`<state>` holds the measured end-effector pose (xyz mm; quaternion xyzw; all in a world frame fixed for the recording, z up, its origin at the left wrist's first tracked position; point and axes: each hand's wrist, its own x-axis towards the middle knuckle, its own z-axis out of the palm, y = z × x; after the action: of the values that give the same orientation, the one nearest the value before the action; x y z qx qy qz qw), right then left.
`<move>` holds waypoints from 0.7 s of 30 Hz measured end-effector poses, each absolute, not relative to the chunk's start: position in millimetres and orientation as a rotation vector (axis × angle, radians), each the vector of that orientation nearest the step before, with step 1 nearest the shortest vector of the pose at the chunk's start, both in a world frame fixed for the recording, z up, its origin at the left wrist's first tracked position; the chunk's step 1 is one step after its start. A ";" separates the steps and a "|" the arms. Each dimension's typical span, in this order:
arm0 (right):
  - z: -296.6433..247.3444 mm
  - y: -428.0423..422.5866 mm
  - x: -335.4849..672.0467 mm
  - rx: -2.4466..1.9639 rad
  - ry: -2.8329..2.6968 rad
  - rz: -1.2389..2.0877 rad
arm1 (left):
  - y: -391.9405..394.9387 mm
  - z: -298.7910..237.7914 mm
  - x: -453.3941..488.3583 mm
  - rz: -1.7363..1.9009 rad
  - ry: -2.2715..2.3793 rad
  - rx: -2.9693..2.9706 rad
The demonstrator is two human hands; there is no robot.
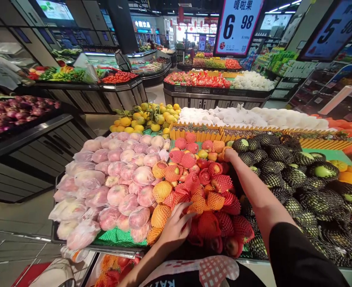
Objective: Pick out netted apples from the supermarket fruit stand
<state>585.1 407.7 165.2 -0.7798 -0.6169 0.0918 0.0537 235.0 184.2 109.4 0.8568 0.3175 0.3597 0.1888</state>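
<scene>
My left hand (pixel 177 223) lies over the near part of a heap of red apples (pixel 204 176), fingers apart and slightly bent, touching the foam nets around the fruit. Many apples wear red or orange foam nets, such as an orange-netted one (pixel 163 191) left of that hand. At the heap's far right edge, my right hand (pixel 229 154) reaches in among the apples with the arm stretched out. Its fingers are mostly hidden, so any grip on an apple cannot be made out. Dark green melons in black nets (pixel 295 175) lie right beside this arm.
Pale pink fruit in clear bags (pixel 116 195) fills the left side of the stand. Behind are yellow citrus (pixel 147 117), white-wrapped produce (pixel 223 116) and a yellow fence divider (pixel 195 131). A price screen (pixel 238 28) hangs overhead. A metal cart (pixel 17 235) stands at lower left.
</scene>
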 end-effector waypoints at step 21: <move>240.9 339.9 560.5 -2.437 -1.919 -0.013 | 187.0 100.4 242.3 1.098 0.978 2.160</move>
<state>560.5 339.9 240.9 -0.7855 -0.6185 -0.0043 0.0200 242.3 187.0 100.4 0.7978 0.3613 0.4058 0.2613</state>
